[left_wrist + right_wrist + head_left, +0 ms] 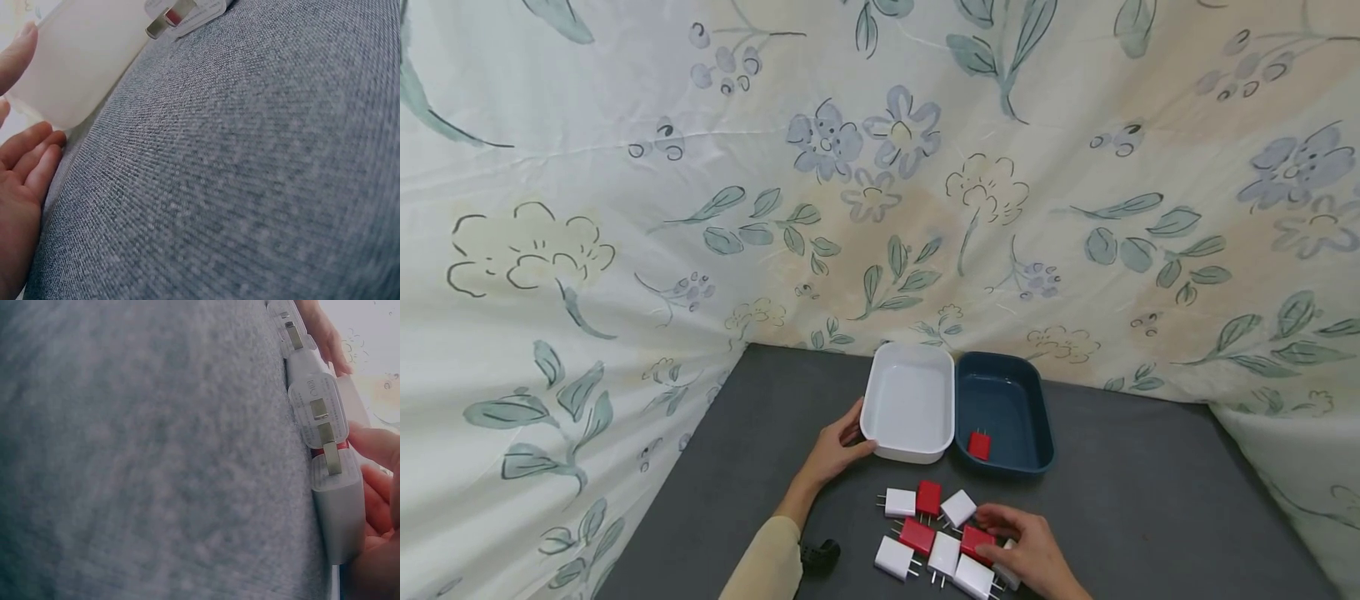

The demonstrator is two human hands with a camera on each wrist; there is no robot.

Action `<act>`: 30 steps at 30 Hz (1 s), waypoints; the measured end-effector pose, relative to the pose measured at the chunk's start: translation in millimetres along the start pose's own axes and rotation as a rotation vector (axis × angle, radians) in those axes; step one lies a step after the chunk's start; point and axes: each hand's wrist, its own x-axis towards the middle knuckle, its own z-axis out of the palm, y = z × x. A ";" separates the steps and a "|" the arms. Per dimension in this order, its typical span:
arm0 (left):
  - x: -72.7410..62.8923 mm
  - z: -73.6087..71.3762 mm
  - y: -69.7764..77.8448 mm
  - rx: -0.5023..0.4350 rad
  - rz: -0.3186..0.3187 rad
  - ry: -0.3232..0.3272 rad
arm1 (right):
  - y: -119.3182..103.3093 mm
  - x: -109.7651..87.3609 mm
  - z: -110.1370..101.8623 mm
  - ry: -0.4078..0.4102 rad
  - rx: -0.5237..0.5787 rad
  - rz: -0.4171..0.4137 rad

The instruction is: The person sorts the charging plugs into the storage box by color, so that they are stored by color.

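Note:
In the head view my left hand (835, 448) rests against the near left corner of a white rectangular tub (912, 402), its fingers fairly straight in the left wrist view. My right hand (1028, 546) pinches a red charger (977, 540) between thumb and fingers, among several loose white and red chargers. One white charger (1011, 568) is partly covered by this hand. Beside it lie another white charger (974, 577) and a red charger (917, 536). In the right wrist view, metal prongs stick out of a white charger (319, 409) near the thumb.
A dark blue tub (1043, 417) stands directly right of the white one, with a red charger (979, 445) inside. Both are on a dark grey tabletop (1135, 500). Flower-patterned cloth (880, 208) hangs behind and at the sides. A black object (820, 557) sits by the left wrist.

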 end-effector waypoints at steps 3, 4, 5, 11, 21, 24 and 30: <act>0.1 -0.1 -0.3 0.004 -0.001 -0.001 | 2.1 0.4 -0.4 -0.017 0.005 -0.006; 0.2 -0.1 -0.3 0.004 -0.003 -0.001 | 3.1 0.9 -0.6 -0.023 0.008 -0.011; 0.2 -0.1 -0.3 0.003 -0.005 -0.001 | 4.1 1.1 -1.0 -0.030 0.008 -0.021; -0.2 0.2 -0.4 -0.001 -0.015 0.006 | 10.6 2.4 -5.5 -0.092 0.027 -0.075; -0.4 1.2 0.0 0.010 0.001 0.005 | 10.8 1.1 -9.1 -0.093 0.064 -0.103; -0.2 1.3 0.2 0.016 0.000 0.007 | 11.1 0.3 -9.2 -0.056 0.078 -0.092; -0.5 1.9 0.4 0.018 -0.001 0.016 | 13.7 0.4 -10.9 -0.046 0.100 -0.096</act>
